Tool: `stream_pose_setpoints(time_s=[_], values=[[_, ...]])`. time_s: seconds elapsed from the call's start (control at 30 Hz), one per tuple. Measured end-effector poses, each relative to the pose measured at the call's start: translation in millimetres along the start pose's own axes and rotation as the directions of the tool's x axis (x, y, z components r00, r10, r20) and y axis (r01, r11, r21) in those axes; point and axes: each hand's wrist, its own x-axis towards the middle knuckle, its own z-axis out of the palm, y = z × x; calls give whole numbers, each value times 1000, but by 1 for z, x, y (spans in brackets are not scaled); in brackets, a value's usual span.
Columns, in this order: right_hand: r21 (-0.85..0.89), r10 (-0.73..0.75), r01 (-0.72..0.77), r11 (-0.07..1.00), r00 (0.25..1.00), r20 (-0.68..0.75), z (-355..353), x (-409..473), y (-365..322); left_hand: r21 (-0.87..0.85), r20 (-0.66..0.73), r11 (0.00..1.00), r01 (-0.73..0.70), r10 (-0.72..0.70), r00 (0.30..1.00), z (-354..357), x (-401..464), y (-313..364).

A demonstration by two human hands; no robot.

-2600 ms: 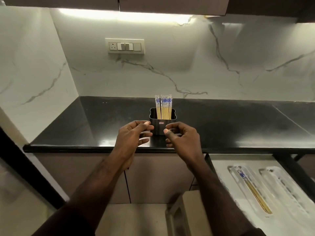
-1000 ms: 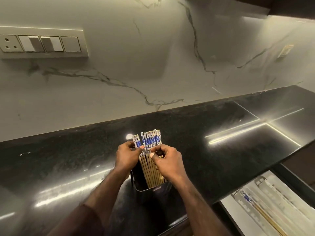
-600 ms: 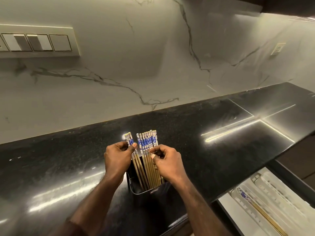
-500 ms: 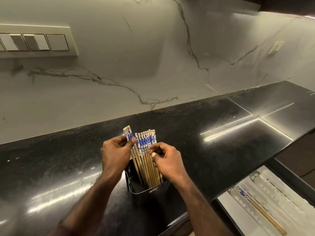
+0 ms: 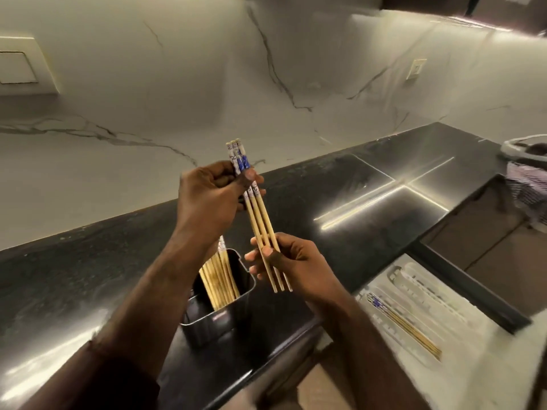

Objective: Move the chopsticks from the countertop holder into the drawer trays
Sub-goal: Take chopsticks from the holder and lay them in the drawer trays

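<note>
Lifted clear of the black square metal holder (image 5: pixel 220 306) since half a second ago: 3 bamboo chopsticks with blue-and-white patterned tops (image 5: pixel 258 216). Left hand (image 5: pixel 208 199) pinching the patterned ends, right hand (image 5: pixel 291 266) pinching near the tips, held above the black countertop's (image 5: pixel 340 202) front edge. More standing in the holder; 1 lot already lying in the white drawer tray (image 5: pixel 444 318). Next, probably, carried right to the drawer.

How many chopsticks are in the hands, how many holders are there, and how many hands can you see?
Chopsticks held in the hands: 3
Holders on the countertop: 1
Hands, the left hand and the right hand: 2
Total: 6
More chopsticks stand in the holder and lie in the drawer tray, too bunched to count.
</note>
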Motion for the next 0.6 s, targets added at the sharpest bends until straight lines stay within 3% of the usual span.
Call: stream_pose_setpoints(time_s=[0.27,0.6], values=[[98,122,-128,987,991,60,-94,-108,-3,-147,103,982,118,-103,989,88,-38,8],[132,179,-164,978,978,-106,-209,-278,5,-249,291,933,259,-183,939,244,-157,11]])
